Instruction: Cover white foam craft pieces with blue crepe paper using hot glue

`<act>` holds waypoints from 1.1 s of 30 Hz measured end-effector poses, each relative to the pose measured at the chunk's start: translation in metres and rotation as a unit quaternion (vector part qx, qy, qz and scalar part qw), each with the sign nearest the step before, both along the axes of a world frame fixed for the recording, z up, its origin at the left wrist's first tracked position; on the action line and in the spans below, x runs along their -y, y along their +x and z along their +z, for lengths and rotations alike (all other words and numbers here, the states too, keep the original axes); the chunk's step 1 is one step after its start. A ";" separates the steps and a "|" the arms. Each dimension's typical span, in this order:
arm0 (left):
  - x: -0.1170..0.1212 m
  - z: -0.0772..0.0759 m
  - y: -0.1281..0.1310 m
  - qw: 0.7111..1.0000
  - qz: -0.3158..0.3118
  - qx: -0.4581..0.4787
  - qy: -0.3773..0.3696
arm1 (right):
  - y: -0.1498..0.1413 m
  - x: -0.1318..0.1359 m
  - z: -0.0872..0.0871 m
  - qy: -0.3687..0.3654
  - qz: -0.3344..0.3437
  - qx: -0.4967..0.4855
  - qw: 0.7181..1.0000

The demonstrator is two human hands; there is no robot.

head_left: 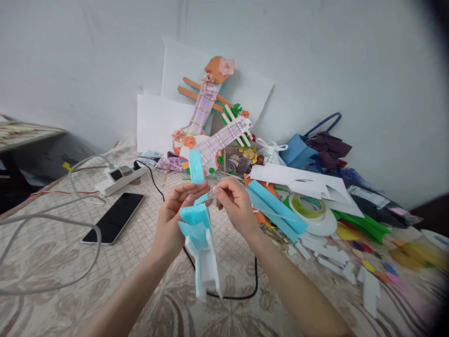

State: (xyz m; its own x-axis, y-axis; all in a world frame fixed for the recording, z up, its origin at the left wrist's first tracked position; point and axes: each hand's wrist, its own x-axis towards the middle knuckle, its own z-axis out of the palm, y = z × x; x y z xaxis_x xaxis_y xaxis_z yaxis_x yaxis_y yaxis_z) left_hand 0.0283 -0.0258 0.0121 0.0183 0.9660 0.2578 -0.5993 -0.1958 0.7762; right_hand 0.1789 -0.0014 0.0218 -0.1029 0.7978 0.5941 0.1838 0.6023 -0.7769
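A white foam-board craft piece, partly covered in light blue paper, is held up over the table in front of me. Gripping it from the left is my left hand, with the fingers behind the blue part and the thumb at its front. A blue-covered strip of the piece sticks up above those fingers. My right hand is closed in a pinch just right of the blue paper. What lies between its fingertips, if anything, is too small to make out.
Two decorated paper guitars lean against white boards by the wall. On the right lie blue paper, a tape roll and foam scraps. A phone, power strip and cables lie left; a black cord runs beneath the craft piece.
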 end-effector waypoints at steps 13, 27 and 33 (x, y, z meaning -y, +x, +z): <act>-0.003 -0.002 -0.003 0.999 -0.017 0.029 -0.002 | -0.004 -0.001 0.004 -0.012 -0.022 -0.034 0.999; -0.005 -0.010 -0.003 0.999 -0.024 0.027 0.002 | -0.003 -0.005 -0.003 -0.024 -0.016 -0.130 0.991; -0.005 -0.012 -0.004 1.000 -0.015 0.008 -0.004 | 0.024 -0.008 0.010 0.041 -0.073 -0.227 0.970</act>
